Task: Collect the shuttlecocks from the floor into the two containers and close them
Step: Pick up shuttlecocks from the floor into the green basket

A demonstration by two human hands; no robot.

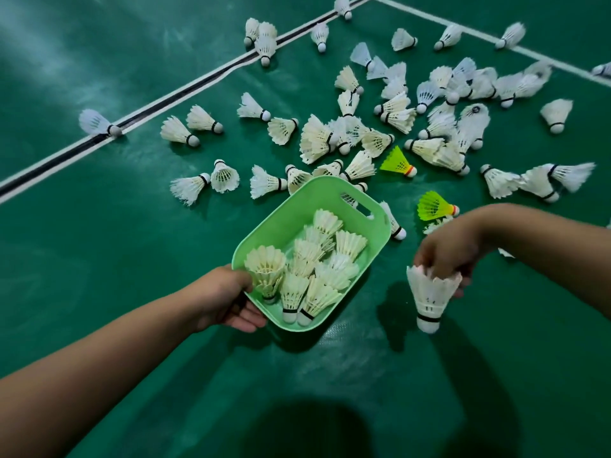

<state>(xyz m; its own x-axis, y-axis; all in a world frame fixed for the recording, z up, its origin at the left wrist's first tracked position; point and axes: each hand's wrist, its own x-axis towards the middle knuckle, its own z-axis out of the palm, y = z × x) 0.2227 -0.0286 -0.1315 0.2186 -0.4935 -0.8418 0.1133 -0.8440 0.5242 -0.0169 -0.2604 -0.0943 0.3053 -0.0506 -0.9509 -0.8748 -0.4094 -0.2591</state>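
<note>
My left hand (pixel 231 297) has its grip curled round the rim of a smooth pale-green plastic basket (pixel 287 223) holding about a dozen feathered shuttlecocks. My right hand (pixel 444 251) pinches the frayed skirt of one white shuttlecock (pixel 429 299), cork down, just right of the basket. Many more shuttlecocks (pixel 373 127) lie scattered on the matte green court floor (pixel 99 259) beyond.

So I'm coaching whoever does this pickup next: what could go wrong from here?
The left hand holds the green basket by one corner, tilted; its shuttlecocks could slide out. The right hand pinches a white shuttlecock by its feather tips, which could crush or slip. A yellow shuttlecock beside the wrist may get knocked.
</note>
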